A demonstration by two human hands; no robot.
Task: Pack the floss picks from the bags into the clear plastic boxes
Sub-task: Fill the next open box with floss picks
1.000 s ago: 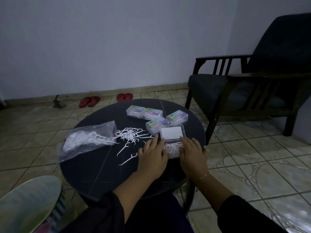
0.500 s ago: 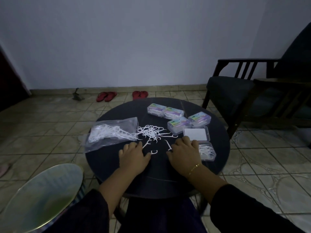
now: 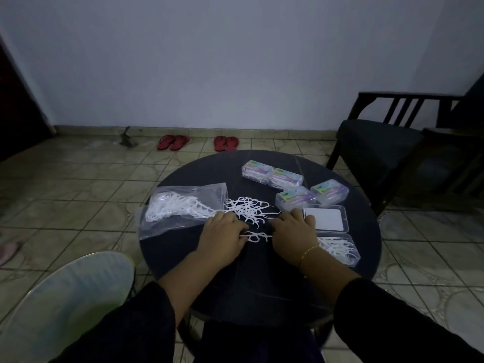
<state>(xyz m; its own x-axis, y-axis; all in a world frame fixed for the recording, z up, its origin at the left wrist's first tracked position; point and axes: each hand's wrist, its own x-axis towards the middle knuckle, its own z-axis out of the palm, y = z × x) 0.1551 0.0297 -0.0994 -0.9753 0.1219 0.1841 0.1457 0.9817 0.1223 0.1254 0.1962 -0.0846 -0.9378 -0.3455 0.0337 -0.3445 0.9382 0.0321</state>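
Now your left hand (image 3: pixel 222 235) and right hand (image 3: pixel 293 233) have left the open box (image 3: pixel 340 248), each pinching loose floss picks (image 3: pixel 255 236) to gather another batch.

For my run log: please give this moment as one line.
left hand and right hand: gathering loose floss picks | open box: partly filled | bag: picks remain

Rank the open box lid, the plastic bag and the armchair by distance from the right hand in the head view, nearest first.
1. Lid: touching the right hand, just right of it.
2. Bag: left, beyond the left hand.
3. Armchair: off the table, far right.
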